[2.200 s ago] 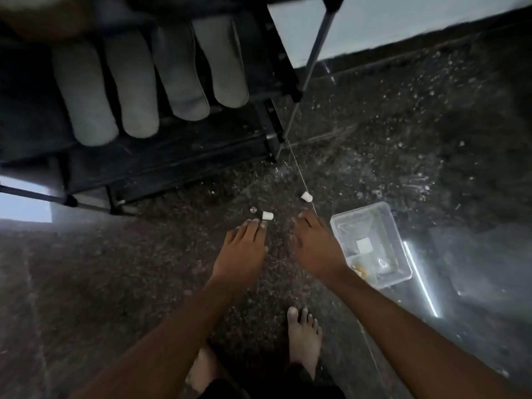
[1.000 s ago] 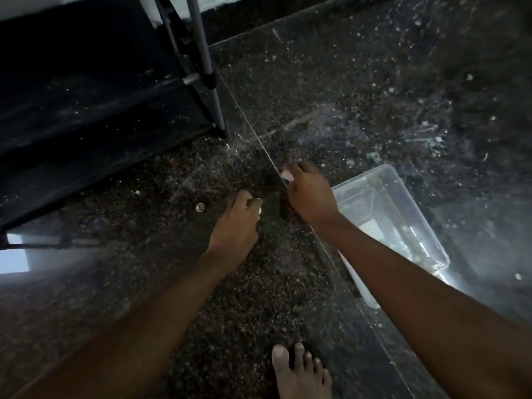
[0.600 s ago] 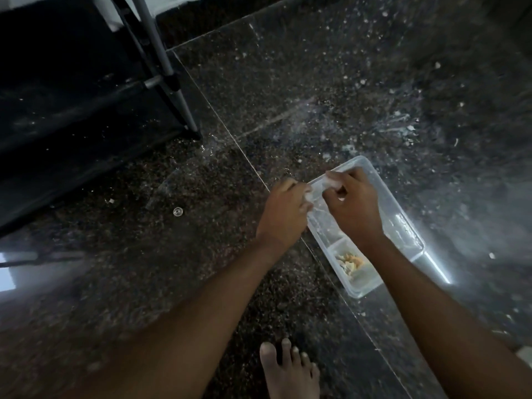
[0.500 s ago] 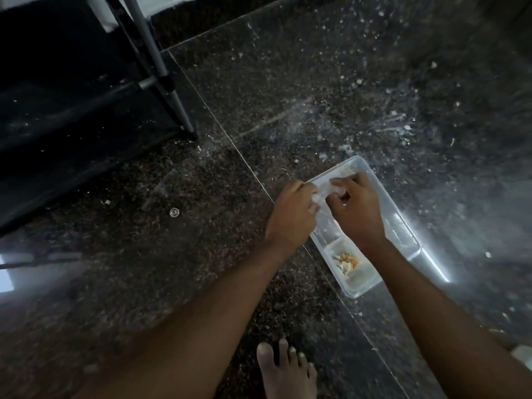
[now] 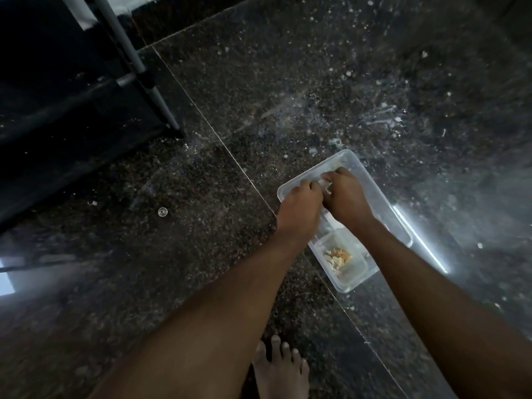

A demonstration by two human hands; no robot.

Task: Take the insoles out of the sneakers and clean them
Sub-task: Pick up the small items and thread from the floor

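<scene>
Head view shows the right hand (image 5: 347,197) fingers pinching a small white piece (image 5: 326,186) over a clear rectangular plastic box (image 5: 402,229), the left hand (image 5: 299,208) fingers curled on I cannot tell what; sneakers and insoles are out of sight, so this is probably tidying, and next the sneakers must be fetched.

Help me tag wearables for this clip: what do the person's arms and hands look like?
Both forearms are bare to the frame edge, no sleeves. The left hand and right hand wear no gloves; no watch, bracelet or ring shows in the dim light.
</scene>
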